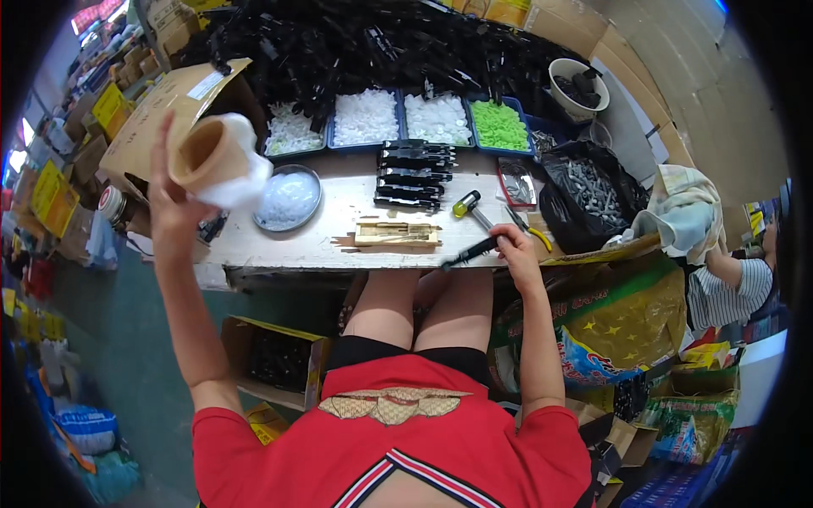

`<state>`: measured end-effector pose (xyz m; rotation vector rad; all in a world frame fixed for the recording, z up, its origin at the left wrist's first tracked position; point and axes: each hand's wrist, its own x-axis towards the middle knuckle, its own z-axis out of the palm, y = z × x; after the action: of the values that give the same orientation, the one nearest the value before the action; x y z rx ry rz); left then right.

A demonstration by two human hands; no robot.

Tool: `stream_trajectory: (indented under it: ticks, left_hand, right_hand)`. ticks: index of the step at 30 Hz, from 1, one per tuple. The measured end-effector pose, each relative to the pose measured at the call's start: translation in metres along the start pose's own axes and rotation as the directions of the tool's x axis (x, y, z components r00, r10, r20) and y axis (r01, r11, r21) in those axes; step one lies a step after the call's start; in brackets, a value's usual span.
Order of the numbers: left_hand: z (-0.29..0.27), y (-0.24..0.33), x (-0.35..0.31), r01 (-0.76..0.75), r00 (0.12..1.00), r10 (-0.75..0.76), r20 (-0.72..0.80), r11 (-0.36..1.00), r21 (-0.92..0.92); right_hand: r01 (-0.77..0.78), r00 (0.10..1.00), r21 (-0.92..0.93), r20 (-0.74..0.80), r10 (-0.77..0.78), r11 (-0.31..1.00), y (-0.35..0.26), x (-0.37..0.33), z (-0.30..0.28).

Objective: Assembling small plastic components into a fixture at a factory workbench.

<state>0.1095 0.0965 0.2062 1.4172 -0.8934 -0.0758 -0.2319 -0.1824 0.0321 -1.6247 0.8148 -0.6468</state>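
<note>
Head view: slim black plastic piece [471,252] at the front edge of a pale tabletop [296,244], pinched by the right hand [518,254]; left hand [175,207] grips a white-wrapped tan hollow cylinder [225,154], one finger raised. Apparently mid-handling; steady pinch likely needed next.

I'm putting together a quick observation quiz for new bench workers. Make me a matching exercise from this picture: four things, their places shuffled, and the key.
Things
1. Tan tube
2. Green pieces
3. Single black part
4. Grooved wooden block

Places
A. Directly on the table
B. In the right hand
C. In the left hand
D. In a blue tray at the right end of the tray row

Right pairs: 1-C, 2-D, 3-B, 4-A
</note>
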Motion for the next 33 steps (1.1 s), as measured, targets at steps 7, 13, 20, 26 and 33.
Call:
stream_trajectory:
  ticks: [7, 13, 20, 26, 33]
  left_hand:
    - [0.059, 0.001, -0.067, 0.132, 0.956, 0.054, 0.289, 0.800, -0.586]
    - [0.084, 0.007, -0.087, 0.280, 0.818, 0.149, 0.556, 0.741, -0.610]
    - [0.099, 0.030, -0.096, 0.330, 0.715, 0.230, 0.660, 0.721, -0.609]
    - [0.124, 0.067, -0.095, 0.167, 0.779, 0.309, 0.545, 0.736, -0.656]
    - [0.146, 0.073, -0.088, 0.254, 0.598, 0.573, 0.560, 0.527, -0.811]
  right_hand:
    - [0.369, 0.921, -0.520, 0.094, -0.378, 0.770, 0.005, 0.018, 0.006]
    - [0.494, 0.840, -0.694, 0.226, -0.493, 0.524, 0.011, 0.043, 0.041]
    - [0.443, 0.867, -0.717, 0.188, -0.463, 0.538, 0.028, 0.052, 0.049]
    - [0.471, 0.815, -0.752, 0.171, -0.554, 0.461, 0.030, 0.052, 0.053]
    - [0.496, 0.814, -0.703, 0.173, -0.554, 0.509, 0.032, 0.052, 0.053]
